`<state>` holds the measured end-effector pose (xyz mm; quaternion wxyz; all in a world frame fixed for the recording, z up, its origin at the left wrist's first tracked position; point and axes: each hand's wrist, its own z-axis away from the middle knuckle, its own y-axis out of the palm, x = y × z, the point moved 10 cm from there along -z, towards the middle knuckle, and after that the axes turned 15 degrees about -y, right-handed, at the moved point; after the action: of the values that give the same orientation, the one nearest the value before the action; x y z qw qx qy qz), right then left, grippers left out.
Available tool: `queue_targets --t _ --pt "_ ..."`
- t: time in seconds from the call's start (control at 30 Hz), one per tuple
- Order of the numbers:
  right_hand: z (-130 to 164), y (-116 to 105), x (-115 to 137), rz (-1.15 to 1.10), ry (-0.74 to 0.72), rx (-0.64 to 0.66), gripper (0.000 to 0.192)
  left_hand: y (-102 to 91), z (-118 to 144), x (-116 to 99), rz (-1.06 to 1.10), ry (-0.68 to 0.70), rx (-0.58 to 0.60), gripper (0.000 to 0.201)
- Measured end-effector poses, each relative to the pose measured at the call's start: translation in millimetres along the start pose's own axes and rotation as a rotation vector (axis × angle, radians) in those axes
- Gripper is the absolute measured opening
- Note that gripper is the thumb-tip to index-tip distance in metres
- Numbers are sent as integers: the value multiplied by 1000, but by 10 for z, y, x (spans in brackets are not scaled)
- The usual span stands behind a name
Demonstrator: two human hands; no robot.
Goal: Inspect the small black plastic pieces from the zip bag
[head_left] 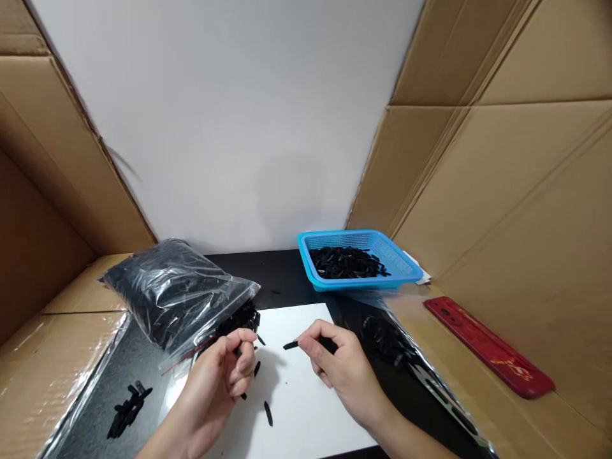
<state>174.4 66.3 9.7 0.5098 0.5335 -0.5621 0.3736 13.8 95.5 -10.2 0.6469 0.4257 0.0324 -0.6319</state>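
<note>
My right hand (342, 363) is closed, with thumb and index finger pinching a slim black piece (290, 345) above the white sheet (306, 395). More black shows in the curl of its fingers. My left hand (224, 376) is also closed, fingers curled in; a dark bit shows between them, and a short black piece (261, 340) pokes out by its fingertips. A loose black piece (268, 413) lies on the sheet between the hands. Behind my left hand is a heap of black pieces (243, 319), partly covered by a clear plastic bag (176, 293) full of black material.
A blue basket (406, 268) with many black pieces stands at the back right. Further black pieces lie in a small pile (127, 411) at left and a dark pile (387, 338) at right. A red flat object (488, 347) rests by the cardboard wall (526, 191).
</note>
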Motion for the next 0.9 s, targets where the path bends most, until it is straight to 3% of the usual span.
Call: queue_targets --t 0.2,0.37,0.53,0.77,0.9 --pt "51 -7 -37 -53 50 -2 41 235 82 156 -295 -33 80 33" --pt "65 -12 -78 -115 69 -20 40 335 89 239 -489 -18 128 24" --pt "61 26 -105 -207 91 -2 35 313 20 247 -522 25 100 30" --pt "106 235 -221 -650 276 79 31 383 34 315 -553 27 146 40" --pt "130 282 -180 -549 241 152 38 405 65 319 -647 57 147 50"
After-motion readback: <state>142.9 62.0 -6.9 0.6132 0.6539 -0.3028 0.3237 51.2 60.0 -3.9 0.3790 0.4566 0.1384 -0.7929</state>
